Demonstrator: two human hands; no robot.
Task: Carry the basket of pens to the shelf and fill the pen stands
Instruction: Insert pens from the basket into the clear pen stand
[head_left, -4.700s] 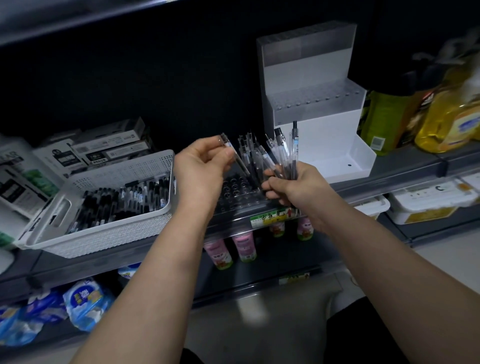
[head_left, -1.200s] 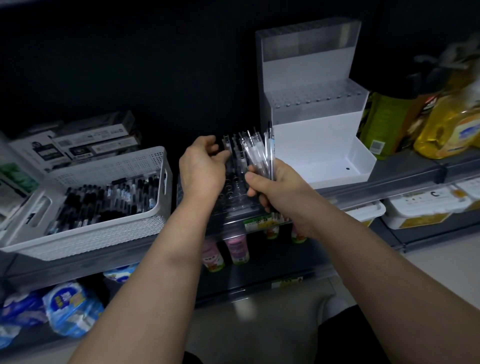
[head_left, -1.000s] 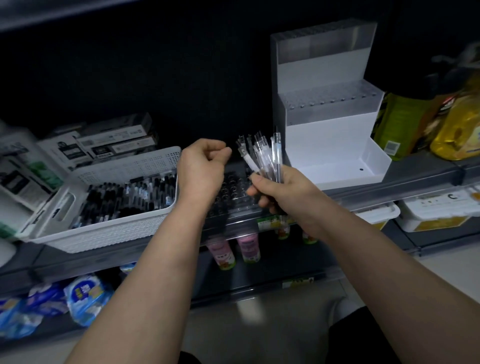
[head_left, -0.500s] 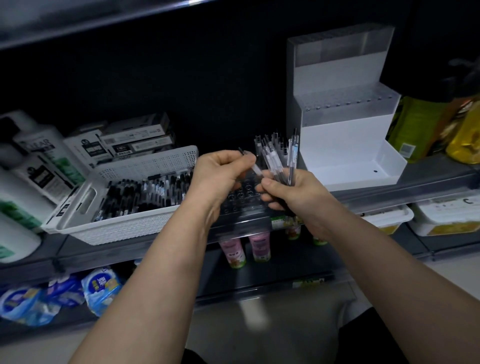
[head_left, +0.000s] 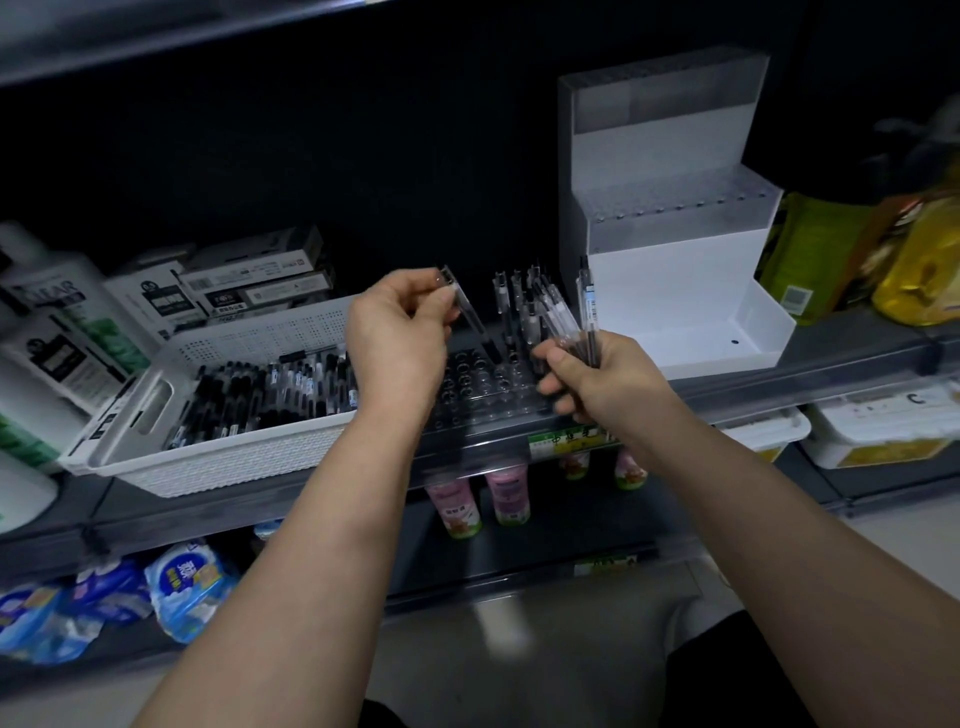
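Head view of two bare hands at a store shelf (head_left: 857, 358). The left hand (head_left: 397, 338) pinches a single clear pen (head_left: 464, 304) between thumb and fingertips, the pen tilted with its lower end toward 5 o'clock above the dark pen stand (head_left: 483, 384), a clear block of round holes; whether the tip touches a hole cannot be told. The right hand (head_left: 597, 379), at 3 o'clock of the left, is closed around a bundle of pens (head_left: 569, 319) fanning upward. A few pens (head_left: 511, 299) stand upright in the back holes. The white basket (head_left: 228, 457), with pens lying inside, sits on the shelf at 9 o'clock of the stand. A white tiered stand (head_left: 675, 280) lies at 2 o'clock.
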